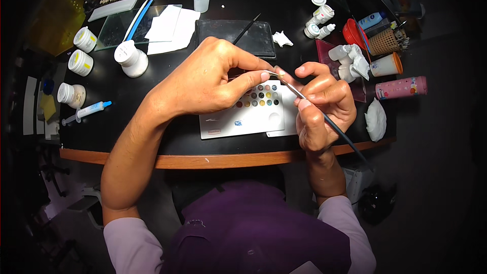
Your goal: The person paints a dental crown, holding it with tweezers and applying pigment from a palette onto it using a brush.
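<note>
My left hand (208, 78) is closed in a pinch, thumb against index finger, on a small thin metallic piece (274, 73) whose exact kind is too small to make out. My right hand (324, 104) grips a fine brush (337, 129) with a dark handle and silver neck. The brush's tip meets or nearly meets the metallic piece, and the right fingertips are close beside it. Below both hands lies a white palette card (225, 124) with rows of coloured dots, partly covered by the left hand. A dark pointed stick (247, 29) runs behind the left hand over a black slab (263, 40).
Left on the black desk are white jars (80, 62), a squat bottle (132, 61), a syringe (87, 110) and a glass plate (109, 34) with paper (167, 33). Right are small bottles (340, 52), a red bowl (353, 33), a pink cylinder (402, 88) and crumpled tissue (376, 120).
</note>
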Tool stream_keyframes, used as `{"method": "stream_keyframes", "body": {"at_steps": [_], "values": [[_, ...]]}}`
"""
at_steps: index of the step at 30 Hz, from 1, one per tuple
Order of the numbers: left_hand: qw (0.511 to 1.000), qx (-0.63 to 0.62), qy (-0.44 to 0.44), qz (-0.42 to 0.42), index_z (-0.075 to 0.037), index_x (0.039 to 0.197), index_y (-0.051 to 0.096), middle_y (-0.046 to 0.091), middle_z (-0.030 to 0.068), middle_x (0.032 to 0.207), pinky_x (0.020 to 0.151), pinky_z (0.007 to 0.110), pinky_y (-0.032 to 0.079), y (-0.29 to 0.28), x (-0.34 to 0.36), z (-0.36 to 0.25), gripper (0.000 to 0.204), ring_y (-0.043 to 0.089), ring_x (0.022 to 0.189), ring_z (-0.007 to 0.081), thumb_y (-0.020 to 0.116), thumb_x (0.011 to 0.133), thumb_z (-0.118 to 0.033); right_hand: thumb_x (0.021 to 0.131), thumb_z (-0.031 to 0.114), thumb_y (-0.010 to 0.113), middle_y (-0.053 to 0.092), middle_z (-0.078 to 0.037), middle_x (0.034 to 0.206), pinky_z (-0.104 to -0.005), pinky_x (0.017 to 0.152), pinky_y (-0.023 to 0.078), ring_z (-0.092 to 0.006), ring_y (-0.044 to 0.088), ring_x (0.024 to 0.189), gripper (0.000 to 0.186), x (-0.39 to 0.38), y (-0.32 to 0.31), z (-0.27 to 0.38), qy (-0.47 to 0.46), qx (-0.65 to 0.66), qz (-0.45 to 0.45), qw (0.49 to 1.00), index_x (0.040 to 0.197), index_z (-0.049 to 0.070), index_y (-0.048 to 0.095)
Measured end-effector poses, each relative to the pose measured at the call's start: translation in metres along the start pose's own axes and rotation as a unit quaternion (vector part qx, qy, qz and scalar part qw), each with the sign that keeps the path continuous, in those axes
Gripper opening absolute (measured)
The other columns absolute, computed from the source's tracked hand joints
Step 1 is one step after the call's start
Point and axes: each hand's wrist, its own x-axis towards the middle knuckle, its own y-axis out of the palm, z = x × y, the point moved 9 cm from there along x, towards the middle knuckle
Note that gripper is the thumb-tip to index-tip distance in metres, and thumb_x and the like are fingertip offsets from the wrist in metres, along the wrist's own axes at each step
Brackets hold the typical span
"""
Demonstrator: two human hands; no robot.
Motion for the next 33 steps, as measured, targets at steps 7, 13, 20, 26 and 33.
{"method": "stream_keyframes", "body": {"at_steps": [7, 13, 20, 26, 33], "values": [[0.999, 0.023, 0.046, 0.011, 0.001, 0.11, 0.081, 0.073, 0.0115, 0.075, 0.06, 0.031, 0.048, 0.0, 0.001, -0.004, 0.02, 0.065, 0.066, 0.0132, 0.073, 0.096, -0.011, 0.082, -0.012, 0.058, 0.058, -0.013, 0.078, -0.0644, 0.104, 0.056, -0.0321, 0.06, 0.113, 0.014, -0.001, -0.005, -0.009, 0.035, 0.055, 0.016, 0.998, 0.09, -0.002, 0.055], [0.998, 0.021, 0.06, 0.011, 0.001, 0.108, 0.081, 0.072, 0.0109, 0.074, 0.059, 0.031, 0.047, 0.001, -0.001, -0.006, 0.019, 0.064, 0.065, 0.0131, 0.074, 0.095, -0.01, 0.081, -0.014, 0.056, 0.057, -0.014, 0.077, -0.0661, 0.102, 0.057, -0.0334, 0.059, 0.116, 0.014, 0.0, -0.007, -0.012, 0.051, 0.09, 0.012, 0.995, 0.089, -0.003, 0.056], [0.998, 0.016, 0.062, 0.013, 0.001, 0.107, 0.081, 0.07, 0.0101, 0.072, 0.059, 0.031, 0.045, 0.002, -0.001, -0.008, 0.018, 0.062, 0.065, 0.0131, 0.074, 0.094, -0.008, 0.079, -0.015, 0.054, 0.057, -0.014, 0.077, -0.0652, 0.101, 0.059, -0.0332, 0.06, 0.117, 0.016, -0.001, -0.01, -0.012, 0.056, 0.106, -0.001, 0.993, 0.088, -0.003, 0.056], [0.998, 0.005, 0.066, 0.009, 0.001, 0.107, 0.081, 0.069, 0.0102, 0.072, 0.059, 0.031, 0.045, 0.002, -0.001, -0.01, 0.017, 0.062, 0.065, 0.0135, 0.073, 0.094, -0.008, 0.077, -0.014, 0.053, 0.059, -0.013, 0.077, -0.065, 0.102, 0.058, -0.033, 0.06, 0.117, 0.017, 0.0, -0.011, -0.01, 0.06, 0.115, 0.008, 0.992, 0.089, -0.002, 0.056], [0.996, 0.004, 0.089, 0.003, 0.001, 0.107, 0.081, 0.07, 0.0104, 0.074, 0.06, 0.031, 0.046, 0.002, -0.001, -0.012, 0.018, 0.063, 0.065, 0.0142, 0.073, 0.094, -0.008, 0.076, -0.013, 0.053, 0.059, -0.012, 0.077, -0.0637, 0.103, 0.058, -0.0318, 0.06, 0.116, 0.018, -0.001, -0.011, -0.011, 0.074, 0.122, -0.004, 0.99, 0.088, 0.0, 0.055]]}}
